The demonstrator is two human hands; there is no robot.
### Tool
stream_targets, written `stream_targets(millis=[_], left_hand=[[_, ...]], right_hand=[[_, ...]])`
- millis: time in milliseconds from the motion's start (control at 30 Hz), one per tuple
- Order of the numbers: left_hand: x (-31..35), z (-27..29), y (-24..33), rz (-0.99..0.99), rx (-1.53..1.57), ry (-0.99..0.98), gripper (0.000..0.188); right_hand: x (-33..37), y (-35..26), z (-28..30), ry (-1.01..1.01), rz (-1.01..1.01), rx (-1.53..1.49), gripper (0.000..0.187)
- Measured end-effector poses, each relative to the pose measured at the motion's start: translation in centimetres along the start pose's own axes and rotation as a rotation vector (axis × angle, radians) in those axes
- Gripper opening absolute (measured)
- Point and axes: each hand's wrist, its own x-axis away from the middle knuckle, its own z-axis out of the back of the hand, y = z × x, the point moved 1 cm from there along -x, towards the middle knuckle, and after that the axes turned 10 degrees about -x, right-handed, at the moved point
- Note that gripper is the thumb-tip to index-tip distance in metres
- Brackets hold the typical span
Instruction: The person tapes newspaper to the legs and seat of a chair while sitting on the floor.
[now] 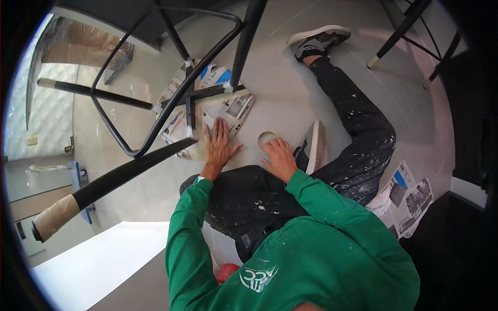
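Note:
An upturned stool with black metal legs (pixel 124 167) stands on the floor in front of me. Newspaper (pixel 236 110) wraps its seat, and bits of pale tape show where the legs meet it. My left hand (pixel 218 149) lies flat on the near edge of the newspaper, fingers stretched out. To its right, a roll of masking tape (pixel 260 137) is at the floor, and the fingers of my right hand (pixel 280 159) curl onto its near rim. How firmly they grip is partly hidden by the hand.
Another black-legged piece of furniture (pixel 397 36) stands at the far right. Loose newspaper (pixel 415 205) lies on the floor beside my right leg (pixel 358 122). Plastic-wrapped brown panelling (pixel 85 46) is at the far left, with a white surface (pixel 104 264) at the near left.

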Motion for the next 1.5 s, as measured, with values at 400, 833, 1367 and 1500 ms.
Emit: stream_targets(millis=[400,833,1367,1500], left_hand=[[-22.6,11.9,3.6,0.558,1.271,0.688,0.046],[-7.0,12.7,8.6,0.705,0.889,0.905,0.064],[4.7,6.2,-8.1,1.021,0.993,0.866,0.111],[6.1,4.7,-13.2,0.922,1.021,0.825,0.111]], right_hand=[[-0.4,3.9,-1.2,0.058,-0.023,0.075,0.036],[-26.4,-10.1,21.5,-0.052,0.231,-1.22,0.04],[-17.0,-16.6,15.5,0.043,0.304,-1.244,0.033],[-14.5,-19.7,13.0,-0.03,0.36,-1.159,0.019]])
